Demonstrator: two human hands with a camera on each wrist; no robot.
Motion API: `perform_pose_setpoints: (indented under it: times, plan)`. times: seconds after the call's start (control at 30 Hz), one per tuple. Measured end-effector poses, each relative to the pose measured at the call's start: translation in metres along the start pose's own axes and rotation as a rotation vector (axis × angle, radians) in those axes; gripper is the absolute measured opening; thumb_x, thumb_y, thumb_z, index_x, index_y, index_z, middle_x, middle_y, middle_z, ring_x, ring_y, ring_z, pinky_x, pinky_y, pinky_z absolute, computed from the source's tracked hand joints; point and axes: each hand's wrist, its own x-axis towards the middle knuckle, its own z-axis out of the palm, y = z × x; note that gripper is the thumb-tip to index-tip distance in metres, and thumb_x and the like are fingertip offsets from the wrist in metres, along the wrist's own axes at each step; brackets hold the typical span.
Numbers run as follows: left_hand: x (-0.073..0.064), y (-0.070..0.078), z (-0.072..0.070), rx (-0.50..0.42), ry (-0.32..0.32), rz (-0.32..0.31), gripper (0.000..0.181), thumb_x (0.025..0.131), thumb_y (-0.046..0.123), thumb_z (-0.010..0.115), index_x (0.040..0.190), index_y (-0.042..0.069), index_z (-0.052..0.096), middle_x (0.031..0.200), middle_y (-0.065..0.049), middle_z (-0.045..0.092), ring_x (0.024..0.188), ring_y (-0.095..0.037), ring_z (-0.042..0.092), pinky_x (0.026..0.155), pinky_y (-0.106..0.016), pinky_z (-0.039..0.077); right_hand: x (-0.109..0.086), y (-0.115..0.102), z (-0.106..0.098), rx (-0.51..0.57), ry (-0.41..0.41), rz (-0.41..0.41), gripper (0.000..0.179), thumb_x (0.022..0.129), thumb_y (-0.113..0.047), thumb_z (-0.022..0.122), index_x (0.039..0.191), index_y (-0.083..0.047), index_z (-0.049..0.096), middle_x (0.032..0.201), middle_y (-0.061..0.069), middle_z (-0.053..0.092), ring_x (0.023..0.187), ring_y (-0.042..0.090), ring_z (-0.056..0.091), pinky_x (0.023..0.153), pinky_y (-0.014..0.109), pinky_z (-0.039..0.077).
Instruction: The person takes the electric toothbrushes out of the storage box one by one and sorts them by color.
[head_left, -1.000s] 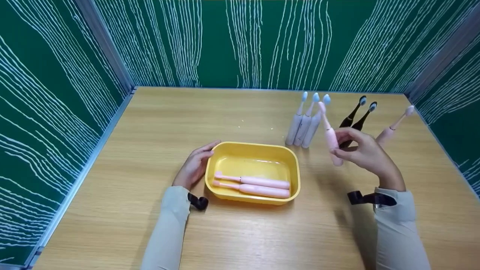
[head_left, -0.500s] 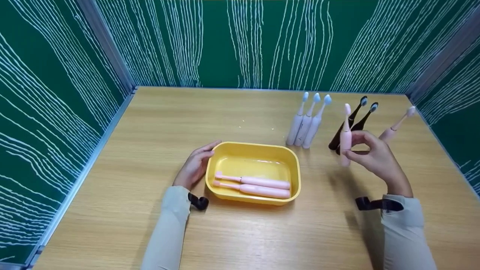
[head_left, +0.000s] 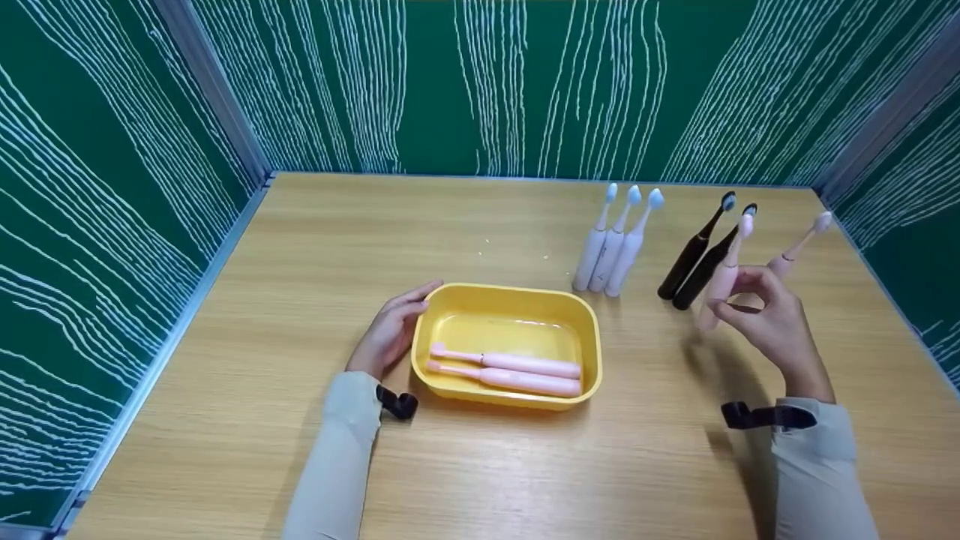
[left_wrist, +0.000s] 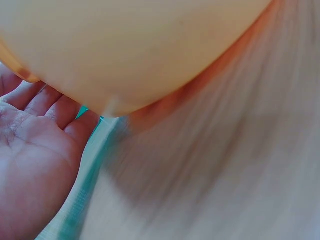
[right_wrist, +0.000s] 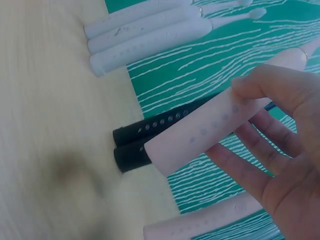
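Observation:
Between thumb and fingers, my right hand [head_left: 776, 322] pinches a pink electric toothbrush [head_left: 724, 281], head up and tilted, just in front of two black electric toothbrushes [head_left: 685, 266]. The right wrist view shows the held toothbrush's handle [right_wrist: 210, 130] slanting across the black ones. Behind my right hand stands another pink electric toothbrush [head_left: 786, 259], its lower part hidden. My left hand [head_left: 388, 330] rests against the left end of a yellow plastic box [head_left: 506, 290], fingertips at its rim. Inside lie two pink electric toothbrushes [head_left: 529, 381], side by side, heads to the left.
Three pale lilac electric toothbrushes [head_left: 607, 259] stand in a row beyond the box's right back corner. Small white specks dot the wooden table [head_left: 360, 232] behind the box. Green panels [head_left: 427, 90] with white lines enclose the back and sides.
My right hand has carried the pink toothbrush rightward, from beside the lilac row, past the black pair's left side, to its right side. The left hand and the box have stayed put.

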Motion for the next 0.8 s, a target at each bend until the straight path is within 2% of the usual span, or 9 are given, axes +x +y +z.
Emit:
perform_pose_setpoints:
  times: [0.23,0.4,0.57,0.63,0.8]
  plan:
    - [0.000,0.000,0.000,0.005,0.011,-0.001,0.049,0.097,0.002,0.041,0.145,-0.003,0.035,0.156,-0.012,0.031,0.143,-0.025,0.031,0.117,-0.032,0.031,-0.007,0.006,-0.004,-0.009,0.046,0.100,0.037,0.084,-0.006,0.071,0.116,-0.011,0.054,0.099,-0.019,0.055,0.094,-0.004,0.052,0.083,0.004,0.040]
    - [0.000,0.000,0.000,-0.002,0.021,0.007,0.048,0.096,0.000,0.040,0.144,-0.004,0.036,0.155,-0.013,0.032,0.144,-0.024,0.030,0.118,-0.033,0.030,-0.009,0.014,-0.007,0.010,0.081,0.133,0.040,0.085,-0.005,0.070,0.119,-0.014,0.052,0.104,-0.020,0.053,0.098,-0.004,0.051,0.078,0.001,0.046]
    - [0.001,-0.001,0.000,0.001,0.013,0.009,0.048,0.097,0.000,0.039,0.144,-0.004,0.036,0.155,-0.014,0.031,0.144,-0.025,0.029,0.118,-0.034,0.028,-0.011,0.021,-0.010,0.012,0.127,0.166,0.041,0.084,-0.003,0.070,0.118,-0.018,0.051,0.105,-0.022,0.051,0.099,-0.006,0.050,0.078,0.001,0.046]
    - [0.001,0.000,0.000,0.002,0.008,0.006,0.048,0.097,0.001,0.039,0.145,-0.004,0.036,0.155,-0.014,0.032,0.144,-0.026,0.030,0.118,-0.035,0.028,-0.011,0.022,-0.011,0.013,0.144,0.185,0.042,0.084,-0.003,0.070,0.118,-0.018,0.051,0.103,-0.023,0.052,0.098,-0.007,0.050,0.083,0.001,0.042]
    - [0.001,0.000,0.000,-0.008,-0.022,0.001,0.049,0.098,0.002,0.037,0.146,-0.004,0.033,0.155,-0.017,0.031,0.143,-0.029,0.030,0.119,-0.037,0.028,-0.011,0.020,-0.013,-0.005,0.184,0.278,0.041,0.084,-0.008,0.071,0.118,-0.019,0.051,0.099,-0.023,0.051,0.094,-0.007,0.049,0.094,0.017,0.036]
